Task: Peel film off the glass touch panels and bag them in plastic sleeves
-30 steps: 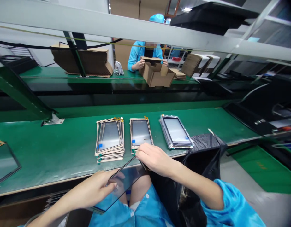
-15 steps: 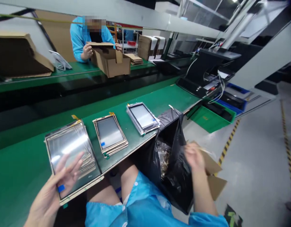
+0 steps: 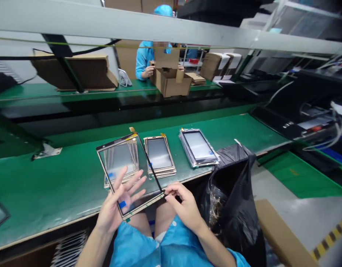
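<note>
I hold a clear glass panel [image 3: 148, 163] with a dark frame and a blue tab, tilted up over the bench edge. My left hand [image 3: 115, 204] supports it from behind, fingers spread against the glass. My right hand [image 3: 183, 205] pinches the panel's lower right corner. Behind the panel lies a stack of tan-framed panels [image 3: 108, 181]. A second such stack [image 3: 159, 155] sits just to its right, and a third stack with silvery wrapped edges [image 3: 199, 146] lies further right on the green bench [image 3: 62, 185].
An open black bag [image 3: 234, 193] hangs at the bench edge by my right knee, and cardboard [image 3: 279, 230] lies beyond it. Across the line a person in blue [image 3: 143, 61] handles a cardboard box [image 3: 168, 81]. A grey rail [image 3: 132, 26] runs overhead.
My right hand has come back from the black bag to the panel's lower right corner. The panel now stands more upright in my left hand, and the view has swung back left.
</note>
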### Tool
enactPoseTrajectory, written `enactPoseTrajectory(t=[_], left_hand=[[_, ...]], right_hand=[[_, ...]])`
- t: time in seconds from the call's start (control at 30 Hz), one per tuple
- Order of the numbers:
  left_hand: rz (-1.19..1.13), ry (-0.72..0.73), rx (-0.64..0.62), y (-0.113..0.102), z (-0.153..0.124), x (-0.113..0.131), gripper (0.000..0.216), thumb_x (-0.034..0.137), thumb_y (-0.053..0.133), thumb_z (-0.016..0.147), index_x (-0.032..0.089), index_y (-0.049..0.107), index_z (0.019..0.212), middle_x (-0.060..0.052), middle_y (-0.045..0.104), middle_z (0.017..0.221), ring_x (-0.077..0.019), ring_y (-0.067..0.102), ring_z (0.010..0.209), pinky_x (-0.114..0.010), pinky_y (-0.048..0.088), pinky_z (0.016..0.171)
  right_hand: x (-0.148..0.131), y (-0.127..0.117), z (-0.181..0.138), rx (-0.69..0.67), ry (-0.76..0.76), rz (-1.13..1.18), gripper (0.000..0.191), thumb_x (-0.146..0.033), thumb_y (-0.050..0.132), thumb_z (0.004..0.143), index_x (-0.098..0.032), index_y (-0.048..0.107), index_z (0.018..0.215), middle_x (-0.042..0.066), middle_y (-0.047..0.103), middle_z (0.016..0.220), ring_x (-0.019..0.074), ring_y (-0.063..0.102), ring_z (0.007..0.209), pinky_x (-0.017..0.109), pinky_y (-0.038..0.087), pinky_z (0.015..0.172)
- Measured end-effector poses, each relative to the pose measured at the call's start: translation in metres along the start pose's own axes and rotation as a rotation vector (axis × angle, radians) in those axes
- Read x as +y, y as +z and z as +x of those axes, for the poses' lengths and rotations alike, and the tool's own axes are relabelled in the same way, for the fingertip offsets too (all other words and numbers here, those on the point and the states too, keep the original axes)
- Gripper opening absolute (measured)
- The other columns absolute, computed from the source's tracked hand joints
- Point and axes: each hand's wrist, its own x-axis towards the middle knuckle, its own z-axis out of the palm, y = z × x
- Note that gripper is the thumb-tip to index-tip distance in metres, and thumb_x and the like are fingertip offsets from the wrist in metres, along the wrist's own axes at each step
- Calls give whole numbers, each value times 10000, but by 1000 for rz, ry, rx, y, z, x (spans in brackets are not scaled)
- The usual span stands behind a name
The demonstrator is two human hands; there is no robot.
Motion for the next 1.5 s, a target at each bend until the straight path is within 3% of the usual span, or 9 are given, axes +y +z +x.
enactPoseTrajectory(t=[0.13, 0.37, 0.63, 0.7, 0.77, 0.87, 0.93, 1.13, 1.5], left_hand=[[-24, 94, -64, -5, -13, -3, 358, 291, 456, 941, 393, 530, 1276, -29, 592, 1311, -282, 537, 1207, -435, 495, 921], [2, 157, -30, -14, -17, -3, 382, 284, 452, 943, 380, 502, 1310, -9, 405, 1475, -308, 451, 1282, -427, 501, 919], [-109, -61, -22, -33, -12, -25, 630, 453, 545, 882, 298, 307, 1445, -107, 612, 1273, -310, 579, 1148, -417, 522, 875], [-167, -106, -71, -36, -12, -33, 720, 626, 495, 834, 249, 344, 1429, -142, 633, 1233, -322, 606, 1107, -410, 554, 802], [-219, -126, -134, -37, -14, -37, 819, 720, 471, 775, 250, 334, 1432, -155, 613, 1260, -322, 606, 1107, -397, 565, 772], [-181, -66, -124, -40, -18, -31, 757, 525, 615, 813, 307, 273, 1453, -122, 579, 1314, -292, 581, 1152, -355, 556, 808], [-116, -9, -44, -41, -21, -22, 730, 321, 645, 845, 341, 248, 1457, -99, 570, 1329, -271, 573, 1166, -341, 542, 842], [-18, 224, 102, -31, -23, 1, 543, 240, 593, 882, 382, 409, 1373, -56, 612, 1284, -249, 588, 1150, -341, 539, 861], [104, 401, 110, -9, -38, 2, 460, 224, 549, 908, 447, 480, 1305, -24, 639, 1247, -232, 611, 1119, -332, 552, 854]], right_hand=[[2, 22, 4, -17, -7, -33, 52, -159, 552, 855, -191, 549, 815, 5, 542, 788, 134, 516, 686, 237, 423, 624], [-16, 21, 5, -110, -156, -269, 151, -138, 448, 914, -190, 502, 783, 28, 490, 808, 149, 492, 725, 257, 418, 644], [-71, 80, 80, -881, 83, 292, 142, -245, 402, 964, -220, 379, 826, 35, 641, 826, 135, 635, 655, 238, 511, 544], [-78, 84, 118, -659, -92, 208, 160, -254, 419, 963, -224, 381, 810, 52, 658, 890, 151, 656, 791, 277, 546, 645], [-82, 68, 153, -187, -409, 35, 139, -277, 439, 966, -225, 410, 841, 66, 641, 999, 165, 630, 967, 339, 535, 802], [-74, 23, 174, 557, -846, -112, 130, -319, 462, 968, -227, 402, 900, 73, 600, 1084, 190, 592, 1069, 422, 492, 906], [-55, 0, 156, 757, -898, -157, 101, -277, 493, 956, -219, 423, 913, 32, 620, 932, 184, 641, 911, 402, 522, 818], [15, 26, 25, -27, -221, -223, 110, -154, 522, 898, -201, 576, 981, 10, 600, 773, 145, 596, 667, 252, 501, 616], [8, 44, 7, -12, -163, -93, 113, -101, 543, 881, -203, 560, 836, 3, 550, 779, 133, 542, 708, 222, 437, 638]])
